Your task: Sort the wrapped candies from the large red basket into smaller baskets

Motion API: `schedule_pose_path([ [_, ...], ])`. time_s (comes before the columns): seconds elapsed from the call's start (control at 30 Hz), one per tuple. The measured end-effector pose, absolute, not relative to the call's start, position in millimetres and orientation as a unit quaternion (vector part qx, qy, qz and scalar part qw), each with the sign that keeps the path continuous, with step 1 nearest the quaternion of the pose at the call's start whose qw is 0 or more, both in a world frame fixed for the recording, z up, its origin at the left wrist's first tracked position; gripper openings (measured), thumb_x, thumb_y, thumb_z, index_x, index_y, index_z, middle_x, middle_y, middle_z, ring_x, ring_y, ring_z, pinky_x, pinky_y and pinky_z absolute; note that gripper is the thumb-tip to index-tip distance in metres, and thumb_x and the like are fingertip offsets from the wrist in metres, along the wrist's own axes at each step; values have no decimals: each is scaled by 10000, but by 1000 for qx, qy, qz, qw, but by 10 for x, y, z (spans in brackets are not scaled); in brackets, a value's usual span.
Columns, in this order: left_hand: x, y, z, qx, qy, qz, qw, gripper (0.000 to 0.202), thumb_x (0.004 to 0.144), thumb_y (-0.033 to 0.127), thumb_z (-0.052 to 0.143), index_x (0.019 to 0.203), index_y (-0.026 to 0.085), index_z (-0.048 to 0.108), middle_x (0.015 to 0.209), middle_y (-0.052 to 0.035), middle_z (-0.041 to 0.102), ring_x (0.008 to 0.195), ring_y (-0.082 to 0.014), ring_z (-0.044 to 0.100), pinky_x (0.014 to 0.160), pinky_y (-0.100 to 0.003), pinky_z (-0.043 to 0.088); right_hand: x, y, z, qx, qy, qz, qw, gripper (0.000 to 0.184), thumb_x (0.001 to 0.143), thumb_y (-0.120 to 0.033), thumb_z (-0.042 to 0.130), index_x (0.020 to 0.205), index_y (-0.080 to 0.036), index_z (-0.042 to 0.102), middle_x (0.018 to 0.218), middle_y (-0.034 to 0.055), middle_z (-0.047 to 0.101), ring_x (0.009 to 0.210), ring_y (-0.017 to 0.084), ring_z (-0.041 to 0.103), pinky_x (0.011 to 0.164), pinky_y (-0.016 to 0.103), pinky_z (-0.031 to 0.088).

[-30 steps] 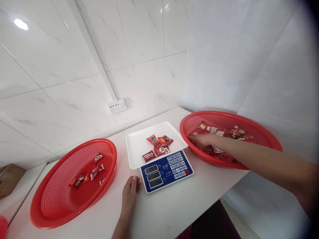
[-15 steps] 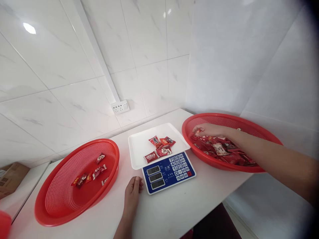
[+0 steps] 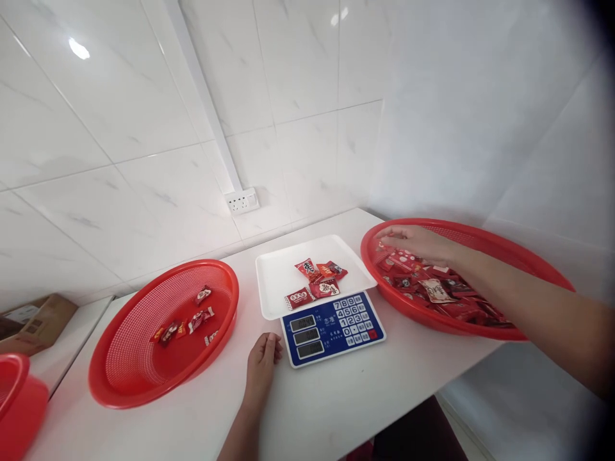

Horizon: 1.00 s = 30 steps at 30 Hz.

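Note:
My right hand [image 3: 417,241] hovers over the left part of a red mesh basket [image 3: 521,246] full of red wrapped candies [image 3: 435,287], fingers curled downward; whether it holds a candy I cannot make out. My left hand [image 3: 262,363] rests palm down on the white counter [image 3: 336,403], fingers together, just left of a blue digital scale [image 3: 332,327]. The scale's white tray [image 3: 278,282] carries several red candies [image 3: 318,282]. A second red basket [image 3: 125,378] at the left holds several candies [image 3: 185,318].
A white tiled wall with a power socket [image 3: 242,200] stands behind the counter. Another red container [image 3: 19,400] shows at the far left edge, with a cardboard box [image 3: 41,314] behind it. The counter's front edge runs at the bottom right.
My right hand has lifted out of the candy pile and drawn toward the right basket's left rim. The camera shifted a little; my left hand has stayed beside the scale.

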State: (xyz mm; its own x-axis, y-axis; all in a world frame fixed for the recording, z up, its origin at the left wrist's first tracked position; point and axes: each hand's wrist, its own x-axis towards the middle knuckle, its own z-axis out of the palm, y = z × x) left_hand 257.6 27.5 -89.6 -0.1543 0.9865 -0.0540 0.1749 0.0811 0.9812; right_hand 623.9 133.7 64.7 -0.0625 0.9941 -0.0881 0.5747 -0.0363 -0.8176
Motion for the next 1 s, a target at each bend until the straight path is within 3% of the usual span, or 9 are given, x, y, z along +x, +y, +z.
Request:
schedule_pose_path([
  [0.1,2589,260,-868,486,597,469,434,467,778,639,499,758,183,597,665,-9,568,601,-143,512,580,-259,417,6003,1298,675,-599,-685,330,254,328,873,-439,474,955,-145,595,979,90,675,887,169,597,792,273,438],
  [0.23,2594,253,-855,485,595,470,435,453,788,627,486,745,186,583,658,-2,558,594,-137,502,577,-256,413,5698,1316,603,-550,-760,302,168,300,856,-450,494,895,-172,601,837,48,679,771,160,590,729,273,430],
  [0.4,2583,254,-885,483,589,477,438,451,798,619,484,744,181,576,647,0,549,586,-130,498,573,-252,413,5425,1381,458,-542,-783,290,96,353,871,-463,470,989,-179,643,873,63,690,776,187,615,691,280,440],
  [0.53,2575,254,-899,481,586,479,442,463,799,625,480,745,176,579,640,-2,551,578,-127,494,566,-250,412,5378,1413,467,-575,-757,302,71,432,889,-492,449,1168,-207,613,881,64,697,751,194,638,651,277,447],
  [0.83,2592,266,-895,482,581,484,442,460,796,619,493,746,173,590,644,-6,560,577,-128,498,555,-248,408,5706,1267,618,-602,-724,304,142,472,891,-494,426,1198,-168,575,873,83,688,872,219,595,802,336,422],
  [1.0,2582,246,-871,477,590,499,420,443,810,608,488,745,181,584,637,-5,550,582,-137,502,551,-251,412,6114,1017,468,-634,-628,343,293,401,855,-484,460,1120,-211,588,847,71,652,864,215,595,785,331,455],
])
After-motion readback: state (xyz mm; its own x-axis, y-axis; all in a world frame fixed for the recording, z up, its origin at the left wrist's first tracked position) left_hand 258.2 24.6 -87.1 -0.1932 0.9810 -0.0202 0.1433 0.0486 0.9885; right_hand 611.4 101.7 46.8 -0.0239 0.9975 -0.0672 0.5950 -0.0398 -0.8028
